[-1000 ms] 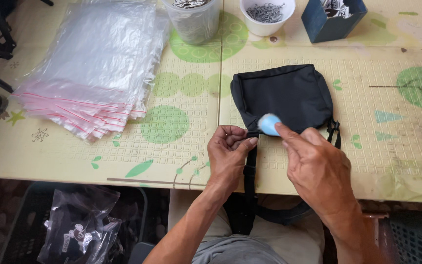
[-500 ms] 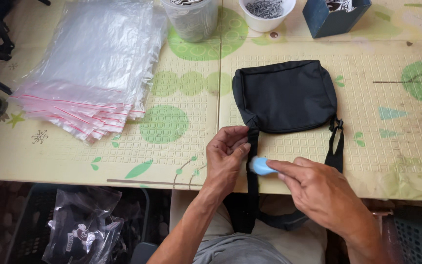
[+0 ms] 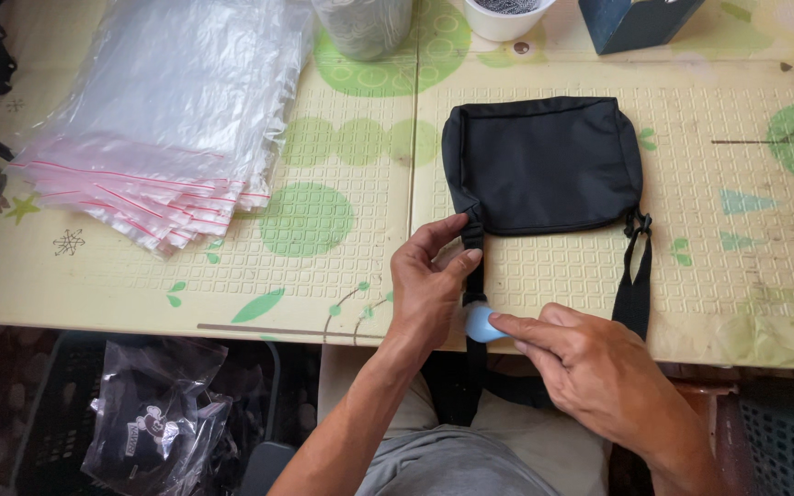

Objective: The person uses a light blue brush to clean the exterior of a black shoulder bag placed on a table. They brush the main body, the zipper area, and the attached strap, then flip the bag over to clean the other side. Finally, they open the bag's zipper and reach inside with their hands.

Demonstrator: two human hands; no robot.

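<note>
The left hand [image 3: 429, 285] pinches the black bag's strap [image 3: 473, 266]; the right hand [image 3: 590, 363] pinches a small blue piece [image 3: 482, 323] against it (best kept taut).

One black fabric pouch [image 3: 544, 165] with one black webbing strap [image 3: 637, 285], one small light-blue rounded object [image 3: 481, 322], one stack of clear zip bags [image 3: 163, 119] upper left, two cups [image 3: 363, 26], one dark blue box [image 3: 636, 20] along the top.
</note>
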